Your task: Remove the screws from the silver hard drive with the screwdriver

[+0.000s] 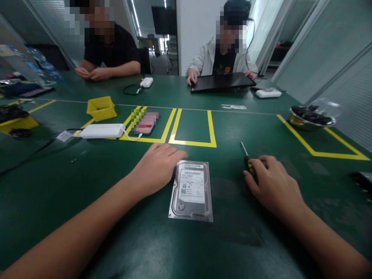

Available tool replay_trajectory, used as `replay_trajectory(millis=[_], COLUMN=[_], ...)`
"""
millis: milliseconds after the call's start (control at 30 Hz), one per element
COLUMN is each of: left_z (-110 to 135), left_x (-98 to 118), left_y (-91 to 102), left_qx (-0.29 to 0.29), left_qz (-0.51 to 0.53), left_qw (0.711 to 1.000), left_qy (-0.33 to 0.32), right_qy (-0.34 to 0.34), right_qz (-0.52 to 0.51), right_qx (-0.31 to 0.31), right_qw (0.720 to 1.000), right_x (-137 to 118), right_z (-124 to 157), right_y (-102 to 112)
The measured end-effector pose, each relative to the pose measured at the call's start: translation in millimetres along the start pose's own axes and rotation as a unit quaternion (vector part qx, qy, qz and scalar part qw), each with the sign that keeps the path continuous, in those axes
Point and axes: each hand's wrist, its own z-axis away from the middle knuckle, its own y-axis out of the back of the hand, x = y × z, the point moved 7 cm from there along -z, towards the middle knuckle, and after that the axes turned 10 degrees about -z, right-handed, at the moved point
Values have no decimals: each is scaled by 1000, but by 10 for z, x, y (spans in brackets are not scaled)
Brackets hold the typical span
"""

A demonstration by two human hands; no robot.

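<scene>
A silver hard drive (191,190) lies flat, label up, on the green table (232,240) in front of me. My left hand (157,167) rests palm down just left of the drive's top corner, fingers together and stretched flat, touching or nearly touching its edge. My right hand (273,186) lies to the right of the drive with its fingers curled over the black and yellow handle of a screwdriver (246,155). The metal shaft points away from me along the table.
Yellow tape boxes (193,128) mark the table beyond the drive. A white power bank (102,131), a pink device (147,123) and a yellow bin (101,107) sit at the left. A metal bowl (312,116) stands at the right. Two people sit across, one at a laptop (222,82).
</scene>
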Motion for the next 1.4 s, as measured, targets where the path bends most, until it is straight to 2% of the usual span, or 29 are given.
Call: replay_trajectory(millis=[100,200,367,467,533,633,767,1000,1133,1400], left_z=[283,668,1489,1919,2092,2187,2143,2104,2108,2016], left_x=[-362,-830,-1705,-2088,-2248,-2328,-2333,-2397,-2361,-2200], left_y=[23,23,8,-127,-173,-245,-200,-158,-158,-143], left_qx=[-34,-87,-157,-242,-258,-288,-275,-226,-229,-257], left_qz=[-36,-97,-175,-172,-173,-149,-146,-135,-151,-184], left_qw=[996,976,900,860,841,824,815,837,831,836], left_qy=[75,177,366,416,443,465,489,480,483,448], right_qy=[83,185,290,322,338,354,352,347,344,345], right_qz=[-44,-120,-254,-306,-321,-323,-318,-317,-314,-306], right_qx=[53,84,44,21,19,15,14,11,11,8], right_qw=[994,972,922,896,884,878,880,883,885,887], right_x=[-129,-331,-690,-877,-966,-1034,-1020,-1017,-1004,-983], right_z=[65,181,399,505,558,596,581,556,554,552], right_y=[74,148,245,294,312,282,224,239,223,184])
